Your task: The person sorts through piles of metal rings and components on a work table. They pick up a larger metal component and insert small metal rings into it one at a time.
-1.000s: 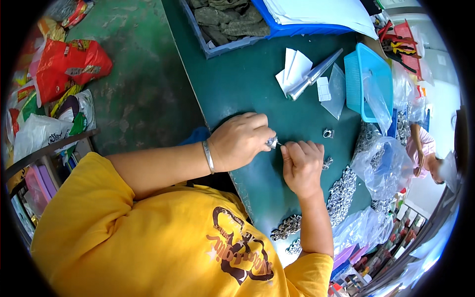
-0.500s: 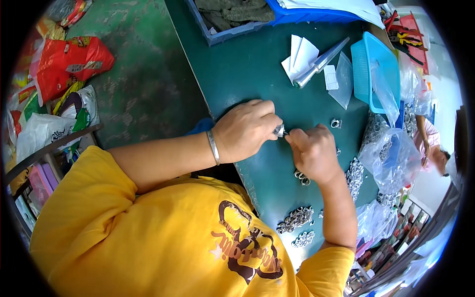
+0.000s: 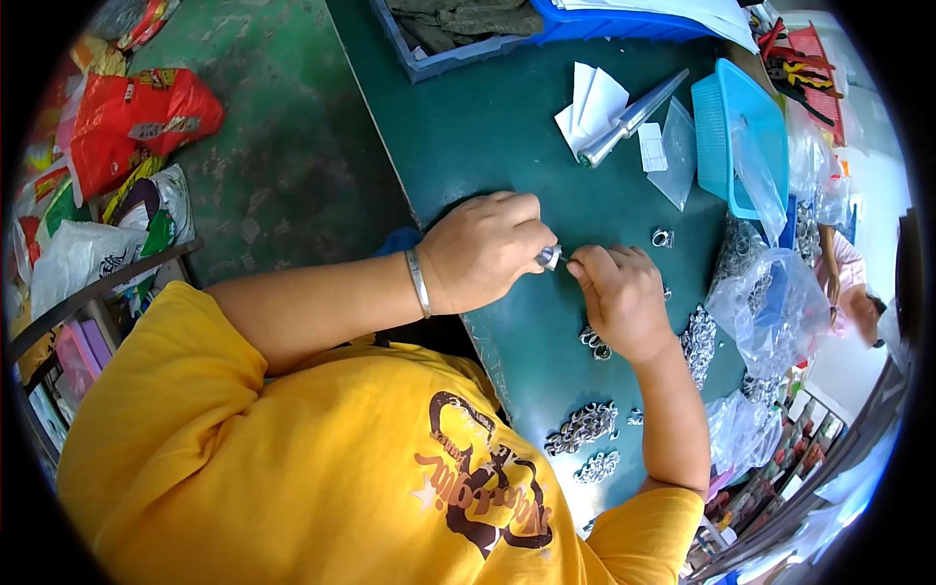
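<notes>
My left hand (image 3: 487, 246), with a silver bangle (image 3: 419, 285) at its wrist, is closed around a small shiny silver metal piece (image 3: 549, 257). One end of the piece sticks out past the fingertips. Facing it, my right hand (image 3: 622, 297) is closed in a pinch by that end. A thin dark tip (image 3: 565, 260) shows between the two hands; what my right fingers pinch is mostly hidden. A small pile of metal rings (image 3: 594, 342) lies beside my right hand. Farther right, a single silver metal fitting (image 3: 662, 238) rests on the green table (image 3: 487, 127).
Heaps of silver metal hardware (image 3: 583, 429) lie near my right forearm, with more (image 3: 698, 341) beyond it. A turquoise basket (image 3: 717, 136), plastic bags (image 3: 770, 312), a rolled clear sheet (image 3: 634, 119) and paper (image 3: 592, 102) occupy the right and far parts. Another person (image 3: 850, 283) sits at right.
My right hand has shifted slightly right, away from the metal piece, and turned a little. My left hand keeps its hold in nearly the same place.
</notes>
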Demonstrator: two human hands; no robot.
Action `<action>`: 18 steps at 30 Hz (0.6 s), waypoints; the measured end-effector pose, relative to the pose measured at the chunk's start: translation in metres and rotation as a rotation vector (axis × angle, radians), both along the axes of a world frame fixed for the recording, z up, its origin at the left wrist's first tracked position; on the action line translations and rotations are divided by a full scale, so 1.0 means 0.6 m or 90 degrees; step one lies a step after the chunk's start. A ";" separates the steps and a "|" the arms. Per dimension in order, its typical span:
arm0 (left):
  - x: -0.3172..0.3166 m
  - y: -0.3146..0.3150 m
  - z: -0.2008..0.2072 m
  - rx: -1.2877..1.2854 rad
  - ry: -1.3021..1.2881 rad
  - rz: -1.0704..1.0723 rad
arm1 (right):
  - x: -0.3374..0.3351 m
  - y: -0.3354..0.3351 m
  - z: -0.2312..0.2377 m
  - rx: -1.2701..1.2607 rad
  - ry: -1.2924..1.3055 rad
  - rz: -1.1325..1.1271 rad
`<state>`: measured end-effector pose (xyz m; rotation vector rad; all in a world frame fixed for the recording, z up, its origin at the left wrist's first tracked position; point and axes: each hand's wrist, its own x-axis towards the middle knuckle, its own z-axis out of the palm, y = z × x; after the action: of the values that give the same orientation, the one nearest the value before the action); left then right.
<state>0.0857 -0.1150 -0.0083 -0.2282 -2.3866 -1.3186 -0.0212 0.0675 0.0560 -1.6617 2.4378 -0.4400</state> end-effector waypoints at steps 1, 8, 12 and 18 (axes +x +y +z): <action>0.000 0.000 0.000 -0.002 0.002 0.002 | 0.000 -0.001 -0.002 -0.012 0.014 0.004; 0.000 0.000 0.003 0.000 -0.007 0.004 | 0.003 0.001 -0.005 -0.017 0.036 0.006; 0.000 0.000 0.004 -0.006 -0.010 0.007 | 0.018 0.004 -0.018 -0.033 0.091 -0.004; 0.000 0.003 -0.002 -0.002 0.002 0.004 | 0.050 0.012 -0.048 -0.075 0.170 -0.057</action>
<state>0.0857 -0.1132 -0.0093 -0.2230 -2.3849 -1.3114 0.0087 0.0747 0.0272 -1.7651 2.7349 -0.4040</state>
